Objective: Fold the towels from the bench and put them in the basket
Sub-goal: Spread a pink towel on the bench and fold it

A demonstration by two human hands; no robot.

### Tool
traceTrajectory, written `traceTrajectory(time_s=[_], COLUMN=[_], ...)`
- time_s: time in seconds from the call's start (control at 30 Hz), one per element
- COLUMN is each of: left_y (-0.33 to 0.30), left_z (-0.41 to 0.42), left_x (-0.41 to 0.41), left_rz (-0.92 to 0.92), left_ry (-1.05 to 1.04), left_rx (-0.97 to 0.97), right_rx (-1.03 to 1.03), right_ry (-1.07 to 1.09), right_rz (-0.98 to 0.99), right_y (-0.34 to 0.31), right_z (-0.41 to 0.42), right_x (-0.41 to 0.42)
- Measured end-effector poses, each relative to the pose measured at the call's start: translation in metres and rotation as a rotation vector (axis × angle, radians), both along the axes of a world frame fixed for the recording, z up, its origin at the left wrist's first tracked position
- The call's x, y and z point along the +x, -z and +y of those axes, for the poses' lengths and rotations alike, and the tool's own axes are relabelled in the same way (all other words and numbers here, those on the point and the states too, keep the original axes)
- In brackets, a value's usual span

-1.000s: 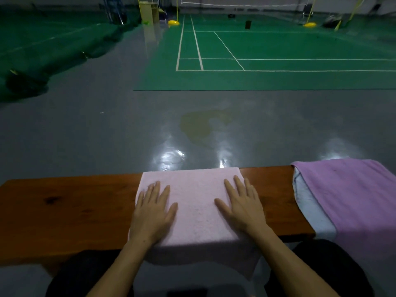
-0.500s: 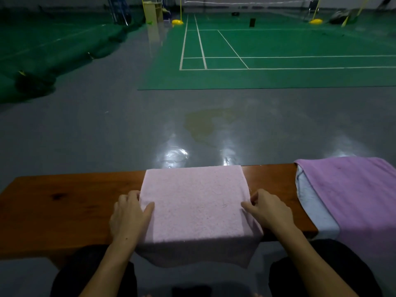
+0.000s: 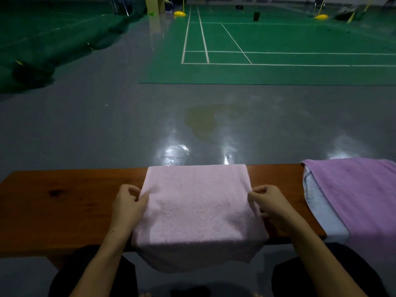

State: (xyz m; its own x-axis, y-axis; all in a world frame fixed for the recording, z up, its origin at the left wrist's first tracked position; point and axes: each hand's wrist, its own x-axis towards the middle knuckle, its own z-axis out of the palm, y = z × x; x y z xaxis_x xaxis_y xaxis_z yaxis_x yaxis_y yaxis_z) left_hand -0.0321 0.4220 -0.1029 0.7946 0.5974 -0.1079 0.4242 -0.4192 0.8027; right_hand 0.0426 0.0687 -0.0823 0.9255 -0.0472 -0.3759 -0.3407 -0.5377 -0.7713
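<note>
Pink towel [image 3: 199,202]: lies across the middle of the wooden worktop [image 3: 70,202], already doubled into a neat rectangle; its near edge hangs off the front, likely because the fold is deeper than the worktop.
Left hand [image 3: 128,203]: fingers curled, pinching the towel's left edge about halfway along its length, thumb on top.
Right hand [image 3: 271,203]: mirrors it, pinching the right edge at the same height.
Why that grip: holding both side edges at matching points looks like preparation for another fold, so the cloth bends along a straight line between the hands.
Purple towel [image 3: 353,196]: spread on the right end of the worktop, well apart from the hands, over a pale blue towel [image 3: 323,215] whose edge peeks out; both seem to be waiting their turn.
Basket: not in view, so the drop-off place cannot be told.
Progress: I judge this early to midway, with one towel partly folded and two untouched.
Risk: the hanging end could drag the fold askew.
</note>
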Motion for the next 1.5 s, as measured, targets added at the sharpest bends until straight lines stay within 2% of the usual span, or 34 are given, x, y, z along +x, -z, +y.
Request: traceTrajectory(time_s=[0.1, 0.23, 0.47, 0.57, 0.7, 0.83, 0.93, 1.17, 1.3, 1.5], left_y=[-0.004, -0.008, -0.019, -0.025, -0.05, -0.092, -0.125, -0.191, -0.211, -0.237], left_z=[0.002, 0.016, 0.02, 0.021, 0.021, 0.021, 0.025, 0.027, 0.034, 0.037], left_x=[-0.005, -0.013, -0.042, -0.05, -0.05, -0.04, -0.03, -0.013, 0.0, 0.015], left_rz=[-0.062, -0.112, -0.199, -0.235, -0.373, -0.469, -0.511, -0.529, -0.572, -0.637], left_ry=[-0.029, 0.186, 0.327, 0.299, 0.243, 0.286, 0.321, 0.453, 0.407, 0.363], left_rx=[-0.255, -0.488, -0.564, -0.526, -0.418, -0.29, -0.279, -0.325, -0.141, 0.015], right_rx=[0.244, 0.506, 0.489, 0.463, 0.448, 0.512, 0.526, 0.348, 0.248, 0.272], right_ry=[-0.049, -0.099, -0.123, -0.119, -0.053, -0.01, -0.024, -0.095, -0.061, 0.077], right_rz=[0.062, 0.081, -0.011, -0.115, -0.312, -0.438, -0.544, -0.791, -0.924, -1.035], right_y=[-0.004, -0.008, -0.018, -0.028, -0.046, -0.075, -0.102, -0.155, -0.174, -0.191], right_z=[-0.002, -0.011, -0.029, -0.031, -0.029, -0.031, -0.033, -0.036, -0.033, -0.023], right_x=[-0.001, -0.001, -0.023, -0.034, -0.041, -0.038, -0.032, -0.017, -0.011, 0.006])
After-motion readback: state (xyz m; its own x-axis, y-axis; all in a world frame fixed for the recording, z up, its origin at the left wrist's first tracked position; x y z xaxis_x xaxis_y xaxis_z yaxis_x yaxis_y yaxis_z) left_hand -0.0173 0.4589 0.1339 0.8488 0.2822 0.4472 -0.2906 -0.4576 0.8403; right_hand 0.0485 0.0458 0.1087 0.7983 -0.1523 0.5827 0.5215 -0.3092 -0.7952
